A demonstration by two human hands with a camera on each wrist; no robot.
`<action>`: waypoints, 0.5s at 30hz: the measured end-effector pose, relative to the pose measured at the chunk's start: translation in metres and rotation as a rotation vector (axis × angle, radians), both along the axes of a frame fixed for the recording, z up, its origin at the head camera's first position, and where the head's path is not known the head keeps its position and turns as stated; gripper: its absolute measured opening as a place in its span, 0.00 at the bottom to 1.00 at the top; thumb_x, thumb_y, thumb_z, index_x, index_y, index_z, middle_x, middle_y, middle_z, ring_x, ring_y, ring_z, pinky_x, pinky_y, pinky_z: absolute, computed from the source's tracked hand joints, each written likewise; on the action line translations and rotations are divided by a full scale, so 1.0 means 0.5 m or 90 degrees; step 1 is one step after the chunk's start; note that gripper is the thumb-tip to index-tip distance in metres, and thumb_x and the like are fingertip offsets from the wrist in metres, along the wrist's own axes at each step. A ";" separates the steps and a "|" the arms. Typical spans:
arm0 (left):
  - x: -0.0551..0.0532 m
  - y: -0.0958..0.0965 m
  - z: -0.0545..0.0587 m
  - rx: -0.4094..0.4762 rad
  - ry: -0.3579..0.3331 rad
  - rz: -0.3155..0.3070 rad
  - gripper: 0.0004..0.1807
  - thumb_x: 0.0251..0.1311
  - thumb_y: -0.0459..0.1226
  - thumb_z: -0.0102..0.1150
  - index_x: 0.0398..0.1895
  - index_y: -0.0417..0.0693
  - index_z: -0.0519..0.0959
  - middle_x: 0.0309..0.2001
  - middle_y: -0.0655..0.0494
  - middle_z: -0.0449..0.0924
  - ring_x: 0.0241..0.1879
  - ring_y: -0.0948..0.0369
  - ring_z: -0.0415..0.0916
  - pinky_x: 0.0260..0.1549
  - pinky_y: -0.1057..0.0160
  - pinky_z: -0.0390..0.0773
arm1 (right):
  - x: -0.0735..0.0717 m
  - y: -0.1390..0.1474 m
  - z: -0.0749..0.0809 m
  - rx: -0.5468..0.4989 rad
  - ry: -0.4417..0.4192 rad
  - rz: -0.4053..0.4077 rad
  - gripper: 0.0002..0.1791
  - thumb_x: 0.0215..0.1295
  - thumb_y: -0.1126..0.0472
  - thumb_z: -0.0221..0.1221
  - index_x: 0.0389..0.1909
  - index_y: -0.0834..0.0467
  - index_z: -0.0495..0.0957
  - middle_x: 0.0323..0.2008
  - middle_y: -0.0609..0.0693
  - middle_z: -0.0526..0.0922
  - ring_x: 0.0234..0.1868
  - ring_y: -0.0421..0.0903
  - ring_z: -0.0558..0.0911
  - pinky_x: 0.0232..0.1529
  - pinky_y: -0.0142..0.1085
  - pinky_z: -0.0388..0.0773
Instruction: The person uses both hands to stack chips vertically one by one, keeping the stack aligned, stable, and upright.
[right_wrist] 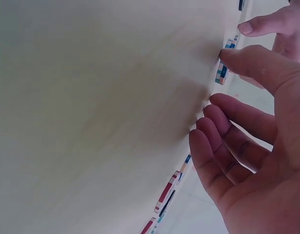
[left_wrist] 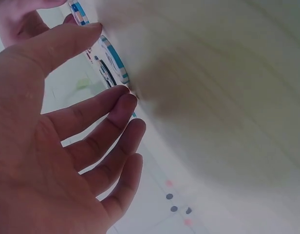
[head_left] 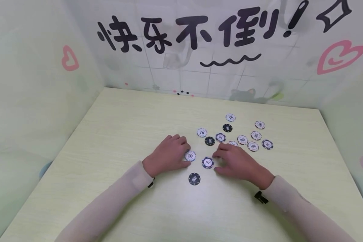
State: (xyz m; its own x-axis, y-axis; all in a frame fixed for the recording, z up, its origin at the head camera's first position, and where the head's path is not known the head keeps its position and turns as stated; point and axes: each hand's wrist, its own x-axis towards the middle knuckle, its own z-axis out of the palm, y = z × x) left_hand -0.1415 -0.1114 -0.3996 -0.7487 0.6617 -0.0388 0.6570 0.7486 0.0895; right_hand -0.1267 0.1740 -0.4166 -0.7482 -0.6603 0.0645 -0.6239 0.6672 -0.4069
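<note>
My left hand (head_left: 168, 155) loosely holds a light-blue-edged poker chip (head_left: 190, 156) marked 10 between thumb and forefinger. In the left wrist view that chip (left_wrist: 114, 59) lies flat on the table, the other fingers spread beside it. My right hand (head_left: 237, 163) is just right of a dark-blue-edged poker chip (head_left: 207, 162) marked 10. Its thumb is near this chip (right_wrist: 221, 73) in the right wrist view, while the forefinger stays apart from it and the fingers are relaxed. Nearer the person lies a black poker chip (head_left: 194, 179) marked 100.
Several more chips lie scattered beyond and right of the hands, including a white chip (head_left: 202, 132), a black chip (head_left: 209, 141) and a red-edged chip (head_left: 253, 146). My right hand partly covers one chip (head_left: 233, 143). Printed walls surround the pale wooden table (head_left: 124, 117).
</note>
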 end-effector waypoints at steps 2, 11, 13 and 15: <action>-0.001 -0.003 -0.001 0.008 -0.004 -0.002 0.24 0.65 0.53 0.78 0.51 0.44 0.89 0.48 0.51 0.85 0.45 0.53 0.77 0.49 0.53 0.78 | 0.002 0.002 -0.005 -0.018 -0.002 -0.005 0.17 0.61 0.57 0.79 0.49 0.58 0.91 0.42 0.46 0.84 0.36 0.39 0.76 0.39 0.37 0.79; -0.007 0.007 -0.016 0.012 0.012 -0.002 0.19 0.65 0.52 0.77 0.43 0.46 0.89 0.39 0.55 0.82 0.38 0.57 0.74 0.43 0.55 0.77 | 0.009 0.001 -0.016 -0.064 -0.022 -0.038 0.14 0.61 0.59 0.80 0.46 0.57 0.92 0.42 0.44 0.87 0.38 0.40 0.80 0.43 0.39 0.82; -0.007 0.010 -0.017 0.010 0.017 -0.005 0.17 0.65 0.51 0.76 0.40 0.46 0.88 0.36 0.56 0.80 0.36 0.57 0.73 0.40 0.56 0.77 | 0.009 0.001 -0.018 -0.072 -0.023 -0.039 0.13 0.61 0.60 0.80 0.46 0.56 0.92 0.42 0.44 0.87 0.39 0.40 0.82 0.44 0.40 0.83; -0.007 0.015 -0.016 0.008 0.020 -0.009 0.16 0.65 0.50 0.75 0.36 0.46 0.86 0.33 0.57 0.78 0.34 0.57 0.72 0.39 0.56 0.76 | 0.009 0.002 -0.021 -0.074 -0.021 -0.040 0.13 0.61 0.60 0.80 0.45 0.56 0.92 0.41 0.44 0.87 0.39 0.41 0.82 0.46 0.40 0.84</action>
State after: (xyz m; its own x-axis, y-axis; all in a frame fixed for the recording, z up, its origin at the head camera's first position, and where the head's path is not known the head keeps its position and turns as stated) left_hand -0.1449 -0.1040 -0.4079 -0.7402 0.6724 -0.0074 0.6700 0.7383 0.0776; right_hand -0.1222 0.1748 -0.4271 -0.7911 -0.6012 0.1128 -0.5674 0.6523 -0.5026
